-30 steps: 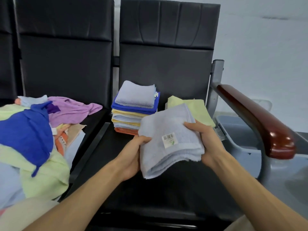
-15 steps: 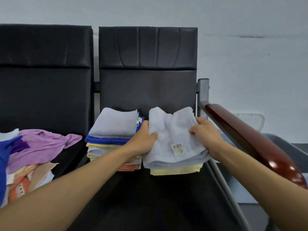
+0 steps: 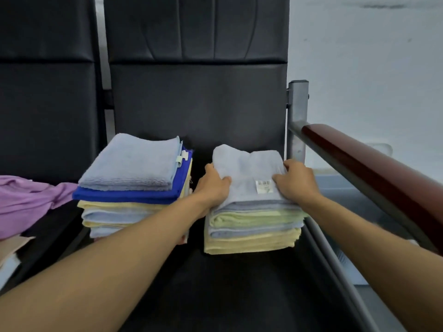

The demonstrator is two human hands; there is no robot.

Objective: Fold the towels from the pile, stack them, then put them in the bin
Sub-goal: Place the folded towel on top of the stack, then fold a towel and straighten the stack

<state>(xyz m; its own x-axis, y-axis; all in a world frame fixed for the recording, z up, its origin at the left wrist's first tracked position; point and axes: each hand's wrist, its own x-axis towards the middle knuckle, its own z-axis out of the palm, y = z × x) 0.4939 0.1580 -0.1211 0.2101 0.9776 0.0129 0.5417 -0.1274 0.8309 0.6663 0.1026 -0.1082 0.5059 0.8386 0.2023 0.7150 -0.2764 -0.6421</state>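
Currently both hands, left hand (image 3: 213, 185) and right hand (image 3: 296, 182), are gripping the folded grey towel (image 3: 249, 171) atop the right stack (image 3: 251, 230); the left stack (image 3: 134, 185) and wooden armrest (image 3: 374, 168) are flanking it.

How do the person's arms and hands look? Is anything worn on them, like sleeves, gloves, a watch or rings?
Both forearms are bare as far as the picture shows: no sleeves appear. The left hand and the right hand wear no gloves. No watch or bracelet shows on either wrist, and no rings show on the visible fingers. No marks or tattoos show on the arms.
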